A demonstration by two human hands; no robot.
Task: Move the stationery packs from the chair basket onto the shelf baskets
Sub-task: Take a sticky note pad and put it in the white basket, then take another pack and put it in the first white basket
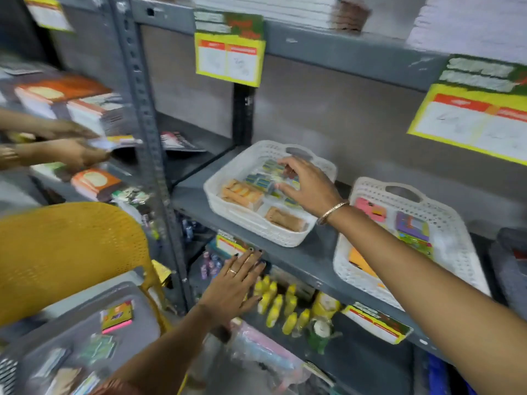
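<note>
My right hand reaches into the left white shelf basket, thumb and fingers spanning a clear pack of blue-green items that lies among orange and brown packs. A second white shelf basket to the right holds pink, purple, green and orange packs. My left hand hovers flat with fingers spread, holding nothing, just below the shelf's front edge. The grey chair basket sits on a yellow chair at lower left, with a yellow-pink pack and several other packs inside.
Another person's hands handle books on the left shelving unit. A grey upright post separates the units. Yellow price tags hang from the shelf edges. Yellow bottles and bagged goods fill the lower shelf.
</note>
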